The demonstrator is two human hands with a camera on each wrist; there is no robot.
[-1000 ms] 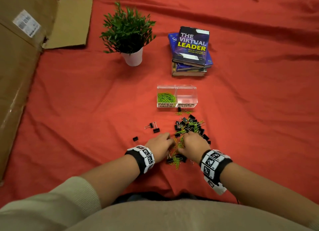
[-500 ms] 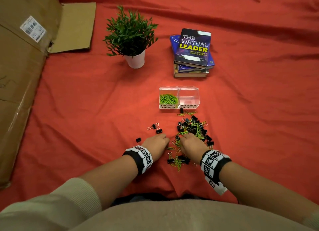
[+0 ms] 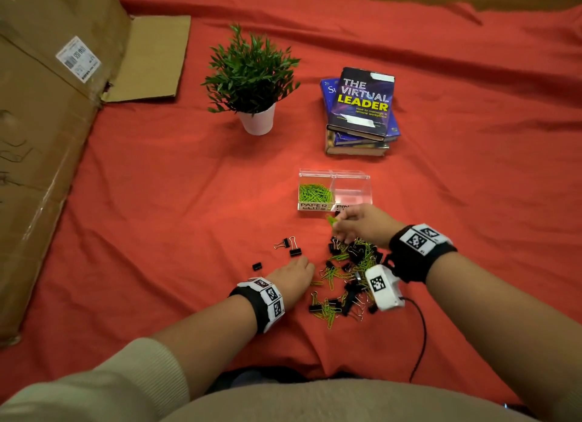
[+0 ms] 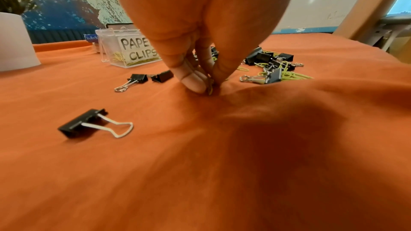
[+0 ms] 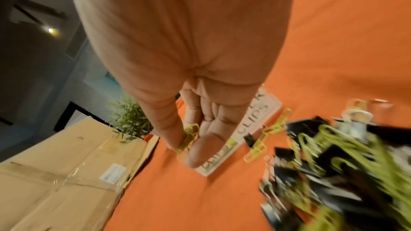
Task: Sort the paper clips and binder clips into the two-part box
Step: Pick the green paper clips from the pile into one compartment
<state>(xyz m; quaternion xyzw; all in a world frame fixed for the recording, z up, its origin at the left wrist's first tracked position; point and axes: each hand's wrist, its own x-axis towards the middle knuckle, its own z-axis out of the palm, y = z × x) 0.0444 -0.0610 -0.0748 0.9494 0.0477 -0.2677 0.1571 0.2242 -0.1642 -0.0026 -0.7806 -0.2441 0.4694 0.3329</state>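
Right hand [image 3: 362,224]: raised just in front of the two-part box [image 3: 334,190], pinching green paper clips [image 5: 188,135] between thumb and fingers.
Left hand [image 3: 293,275]: down on the red cloth [image 3: 157,201], fingertips [image 4: 193,80] pressed together on one paper clip, nearer than the box.
Mixed pile [image 3: 346,273]: binder clips and green paper clips, in front of the box, below the right hand.
Box: left part labelled PAPER CLIPS, holding green clips; right part's contents unclear.
Stray binder clips [image 3: 291,246]: left of the pile.
Plant [image 3: 252,78], books [image 3: 360,113]: beyond the box.
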